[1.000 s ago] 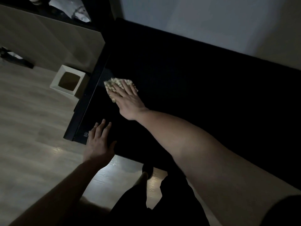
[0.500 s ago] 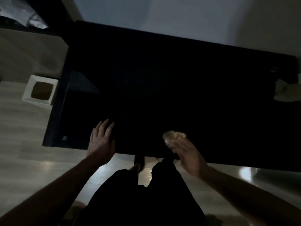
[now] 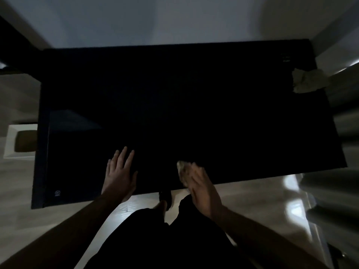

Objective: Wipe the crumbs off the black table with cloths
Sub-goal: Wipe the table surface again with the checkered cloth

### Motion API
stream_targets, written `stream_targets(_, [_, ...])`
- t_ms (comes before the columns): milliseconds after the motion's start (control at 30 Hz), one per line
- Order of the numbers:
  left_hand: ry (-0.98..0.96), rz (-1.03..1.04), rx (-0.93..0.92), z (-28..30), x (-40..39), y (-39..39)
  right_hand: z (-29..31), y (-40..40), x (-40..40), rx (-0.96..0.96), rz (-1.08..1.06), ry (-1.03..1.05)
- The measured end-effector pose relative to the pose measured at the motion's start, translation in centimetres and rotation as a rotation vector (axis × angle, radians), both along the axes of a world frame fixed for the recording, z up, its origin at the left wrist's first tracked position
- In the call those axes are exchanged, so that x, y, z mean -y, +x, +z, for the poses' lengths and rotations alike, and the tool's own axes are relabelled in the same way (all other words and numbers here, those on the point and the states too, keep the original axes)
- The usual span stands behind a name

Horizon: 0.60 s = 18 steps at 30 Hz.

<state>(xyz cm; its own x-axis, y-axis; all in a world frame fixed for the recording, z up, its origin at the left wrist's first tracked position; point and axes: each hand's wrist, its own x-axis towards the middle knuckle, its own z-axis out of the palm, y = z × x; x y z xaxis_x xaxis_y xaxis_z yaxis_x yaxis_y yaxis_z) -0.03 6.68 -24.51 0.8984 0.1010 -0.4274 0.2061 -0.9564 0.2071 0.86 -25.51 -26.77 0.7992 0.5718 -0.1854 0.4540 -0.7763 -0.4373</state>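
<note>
Right now the right hand [image 3: 200, 187] is lying over a small pale cloth [image 3: 183, 168] at the near edge of the black worktop [image 3: 194, 105], toward six o'clock in the head view; the hand is blurred, so I cannot tell whether its fingers are flat on the cloth or curling round it, though the cloth is peeping out past the fingertips at about eleven o'clock of the hand. The left hand [image 3: 119, 175] is resting flat and spread on the worktop at roughly seven o'clock, fingers straight, holding nothing and apparently bracing. The cloth is looking soft, light and limp, so it is likely bunching and sliding under little force; pressing it with a flat palm over its middle is probably suiting it better than pinching a corner, which would let the rest trail. A second crumpled cloth [image 3: 308, 81] is sitting at the far right edge of the worktop, around two o'clock, well apart from both hands; it is looking just as floppy and would best be gathered from its heaped middle. Crumbs are not showing against the dark surface. A white bin [image 3: 11, 141] is standing on the floor beside the worktop at nine o'clock.
</note>
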Motion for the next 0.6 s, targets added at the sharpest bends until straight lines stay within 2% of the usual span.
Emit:
stream_targets(100, [0.024,-0.036,0.023,-0.2,-0.2,-0.3,2.1,-1.1,3.9,-0.152,0.091,0.2])
stream_targets(167, [0.035,-0.063,0.027,-0.4,-0.4,-0.5,3.5,0.7,6.6,-0.187,-0.104,0.396])
stream_targets(200, [0.039,-0.071,0.029,-0.4,-0.5,-0.6,3.7,2.3,8.5,-0.127,-0.254,0.429])
stream_targets(233, [0.043,-0.074,0.025,-0.5,-0.5,-0.7,3.7,4.3,10.9,-0.057,-0.409,0.417])
stream_targets(300, [0.058,-0.075,0.014,-0.7,-0.7,-0.8,3.4,8.7,16.4,0.076,-0.638,0.2])
stream_targets(400, [0.04,-0.025,-0.003,-0.9,-1.2,-0.9,2.0,13.2,21.8,0.06,-0.731,-0.072])
stream_targets(500, [0.038,-0.003,-0.015,-1.0,-1.4,-1.0,-0.9,12.5,18.9,0.007,-0.81,-0.188])
stream_targets(600, [0.042,-0.006,-0.038,-1.2,-1.2,-0.9,-1.2,8.1,12.5,0.059,-0.811,-0.121])
